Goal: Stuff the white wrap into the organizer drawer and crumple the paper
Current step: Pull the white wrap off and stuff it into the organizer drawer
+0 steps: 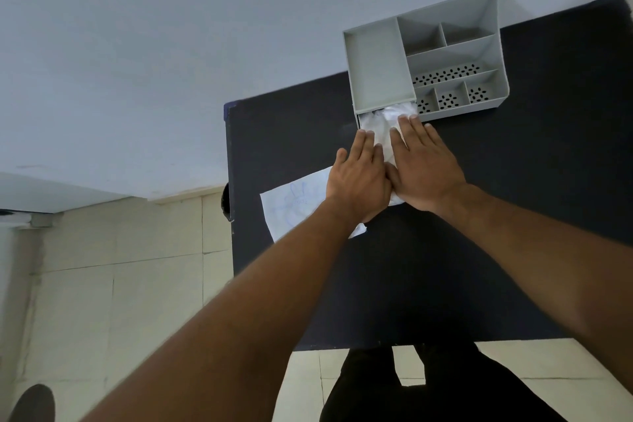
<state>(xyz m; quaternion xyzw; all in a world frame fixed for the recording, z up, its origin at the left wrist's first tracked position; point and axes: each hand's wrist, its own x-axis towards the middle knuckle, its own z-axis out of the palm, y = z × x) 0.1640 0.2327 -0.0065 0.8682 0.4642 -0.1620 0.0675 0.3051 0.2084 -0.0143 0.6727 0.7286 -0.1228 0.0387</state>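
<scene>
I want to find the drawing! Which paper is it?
Look at the dark table, near its left edge. The paper lies flat there, partly under the left hand. Unlike the crumpled white wrap beside it, it is smooth with faint blue scribbles.

white wrap (382, 134): crumpled, seemingly part-inside drawer | grey organizer (376, 68): upright | paper (294, 207): flat, uncrumpled
</scene>
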